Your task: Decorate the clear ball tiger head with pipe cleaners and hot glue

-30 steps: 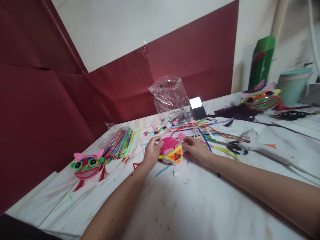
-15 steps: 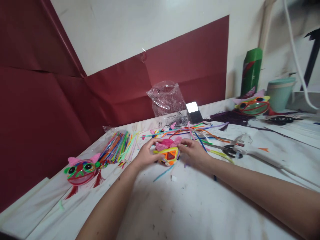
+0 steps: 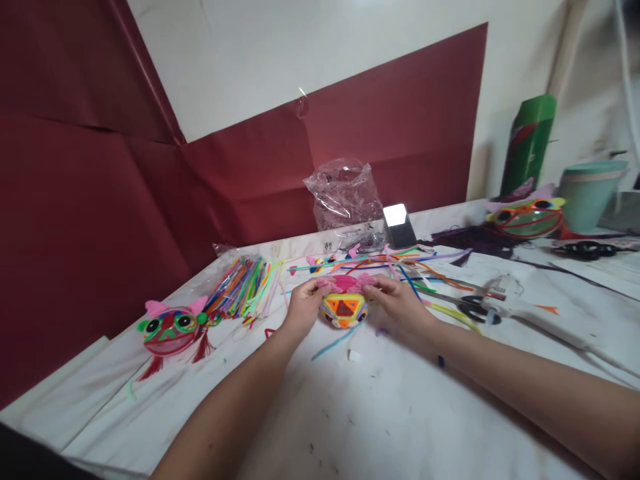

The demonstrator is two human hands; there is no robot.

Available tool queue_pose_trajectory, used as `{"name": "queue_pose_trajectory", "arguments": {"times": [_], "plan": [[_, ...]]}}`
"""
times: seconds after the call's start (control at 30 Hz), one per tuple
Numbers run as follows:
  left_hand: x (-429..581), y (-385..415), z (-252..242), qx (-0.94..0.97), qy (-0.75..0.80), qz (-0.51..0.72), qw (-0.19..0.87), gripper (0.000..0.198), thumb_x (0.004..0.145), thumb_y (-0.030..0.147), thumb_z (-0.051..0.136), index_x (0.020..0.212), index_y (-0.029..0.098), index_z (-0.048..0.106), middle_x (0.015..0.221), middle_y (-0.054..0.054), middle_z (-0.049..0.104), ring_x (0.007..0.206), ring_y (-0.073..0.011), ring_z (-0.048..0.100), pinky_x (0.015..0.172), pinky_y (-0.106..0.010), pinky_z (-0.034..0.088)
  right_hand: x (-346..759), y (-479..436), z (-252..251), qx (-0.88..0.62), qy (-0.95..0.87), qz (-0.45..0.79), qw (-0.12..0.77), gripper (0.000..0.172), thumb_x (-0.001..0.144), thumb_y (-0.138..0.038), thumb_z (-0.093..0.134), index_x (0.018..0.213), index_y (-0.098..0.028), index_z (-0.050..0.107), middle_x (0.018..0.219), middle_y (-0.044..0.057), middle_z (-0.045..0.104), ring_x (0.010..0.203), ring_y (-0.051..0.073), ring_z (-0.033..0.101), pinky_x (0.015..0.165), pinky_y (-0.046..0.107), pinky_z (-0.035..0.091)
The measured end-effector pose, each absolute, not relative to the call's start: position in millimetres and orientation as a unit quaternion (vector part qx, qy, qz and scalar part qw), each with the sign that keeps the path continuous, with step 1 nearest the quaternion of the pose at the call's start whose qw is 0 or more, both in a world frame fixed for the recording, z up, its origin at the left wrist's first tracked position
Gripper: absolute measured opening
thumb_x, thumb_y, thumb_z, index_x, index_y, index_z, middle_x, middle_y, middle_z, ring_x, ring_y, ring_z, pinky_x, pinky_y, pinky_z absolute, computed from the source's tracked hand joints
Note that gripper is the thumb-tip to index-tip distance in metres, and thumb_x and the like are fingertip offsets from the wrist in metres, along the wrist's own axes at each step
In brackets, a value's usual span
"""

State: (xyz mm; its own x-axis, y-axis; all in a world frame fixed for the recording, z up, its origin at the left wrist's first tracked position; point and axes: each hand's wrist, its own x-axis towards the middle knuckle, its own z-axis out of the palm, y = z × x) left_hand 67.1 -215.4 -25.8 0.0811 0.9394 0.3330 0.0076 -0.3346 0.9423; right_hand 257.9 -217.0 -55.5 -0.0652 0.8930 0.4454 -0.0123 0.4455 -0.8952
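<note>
Both hands are at a small pipe-cleaner animal head [image 3: 345,308], yellow, orange and purple with pink ears on top, in the middle of the table. My left hand [image 3: 304,308] pinches the pink ear on its left side. Fingers of my right hand [image 3: 395,298] close on the pink ear on the other side. A blue pipe cleaner [image 3: 336,343] and a small white scrap [image 3: 353,356] lie just in front of the head. The head's back is hidden from me.
A finished-looking mask with red tassels [image 3: 170,333] lies left, beside bundled pipe cleaners [image 3: 245,287]. Scissors [image 3: 475,310] and a white glue gun [image 3: 535,317] lie right. Behind stand a phone [image 3: 400,230], a clear plastic bag [image 3: 345,197] and a green cup [image 3: 587,197].
My left hand has shifted from the head's side up to its left ear. The head now faces me more squarely. The whole view has swung slightly left.
</note>
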Motion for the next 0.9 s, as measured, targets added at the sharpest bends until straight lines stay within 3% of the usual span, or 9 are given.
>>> {"name": "queue_pose_trajectory", "arguments": {"times": [0.1,0.17,0.3,0.4,0.5,0.63,0.7,0.8,0.9], "plan": [[64,-213,-28,0.596,0.383,0.548,0.444,0.032,0.066,0.042,0.073,0.086,0.016,0.070,0.081,-0.003,0.070,0.075,-0.0170,0.064,0.073,-0.030,0.051,258,-219,-59,-0.368,-0.612,0.408,0.569,0.032,0.069,-0.051,0.069,0.083,-0.022,0.066,0.083,0.003,0.068,0.076,0.020,0.061,0.069,0.033,0.048],[59,-211,-32,0.613,0.367,0.525,0.462,0.042,0.061,0.035,0.078,0.098,0.018,0.066,0.087,-0.002,0.069,0.080,-0.0169,0.064,0.075,-0.030,0.051,259,-218,-63,-0.365,-0.618,0.433,0.546,0.033,0.071,-0.048,0.070,0.091,-0.022,0.064,0.088,0.003,0.068,0.077,0.020,0.062,0.067,0.032,0.049],[50,-204,-41,0.666,0.359,0.439,0.485,0.080,0.045,0.019,0.086,0.117,0.023,0.053,0.106,-0.004,0.065,0.094,-0.0199,0.063,0.084,-0.032,0.050,262,-214,-69,-0.393,-0.622,0.436,0.518,0.032,0.073,-0.051,0.068,0.071,-0.022,0.055,0.066,-0.002,0.057,0.060,0.015,0.053,0.054,0.027,0.042],[48,-200,-47,0.667,0.354,0.442,0.483,0.076,0.050,0.022,0.085,0.117,0.021,0.051,0.108,-0.006,0.064,0.097,-0.0209,0.063,0.087,-0.034,0.049,264,-212,-70,-0.403,-0.611,0.444,0.517,0.038,0.072,-0.052,0.068,0.066,-0.022,0.047,0.059,-0.005,0.046,0.055,0.011,0.046,0.049,0.025,0.038],[52,-198,-49,0.660,0.357,0.465,0.470,0.069,0.054,0.024,0.083,0.115,0.021,0.051,0.106,-0.005,0.064,0.097,-0.0203,0.063,0.085,-0.032,0.049,263,-212,-71,-0.387,-0.601,0.465,0.522,0.037,0.070,-0.049,0.072,0.071,-0.022,0.047,0.063,-0.005,0.050,0.057,0.011,0.050,0.049,0.023,0.039],[61,-202,-49,0.622,0.380,0.498,0.469,0.057,0.059,0.027,0.081,0.107,0.019,0.053,0.100,-0.004,0.065,0.093,-0.0180,0.062,0.079,-0.028,0.049,261,-209,-72,-0.357,-0.591,0.504,0.519,0.041,0.067,-0.040,0.076,0.098,-0.023,0.055,0.092,0.002,0.066,0.086,0.020,0.064,0.072,0.031,0.053],[66,-205,-48,0.591,0.398,0.519,0.472,0.051,0.061,0.031,0.080,0.104,0.019,0.054,0.096,-0.003,0.065,0.088,-0.0165,0.062,0.076,-0.027,0.049,260,-209,-71,-0.355,-0.578,0.507,0.532,0.059,0.066,-0.036,0.077,0.118,-0.026,0.050,0.115,0.006,0.064,0.107,0.024,0.061,0.089,0.039,0.051],[73,-210,-48,0.536,0.432,0.539,0.485,0.047,0.064,0.039,0.078,0.099,0.019,0.055,0.087,-0.001,0.064,0.077,-0.0138,0.061,0.072,-0.026,0.048,259,-210,-69,-0.367,-0.582,0.486,0.539,0.084,0.062,-0.032,0.079,0.135,-0.028,0.038,0.132,0.010,0.053,0.121,0.028,0.052,0.098,0.044,0.046],[78,-214,-48,0.502,0.445,0.550,0.498,0.049,0.063,0.043,0.078,0.099,0.019,0.054,0.081,0.000,0.063,0.070,-0.0121,0.060,0.070,-0.026,0.048,259,-210,-69,-0.364,-0.605,0.470,0.530,0.084,0.063,-0.032,0.078,0.137,-0.026,0.037,0.136,0.011,0.050,0.122,0.028,0.051,0.100,0.044,0.045]]}}
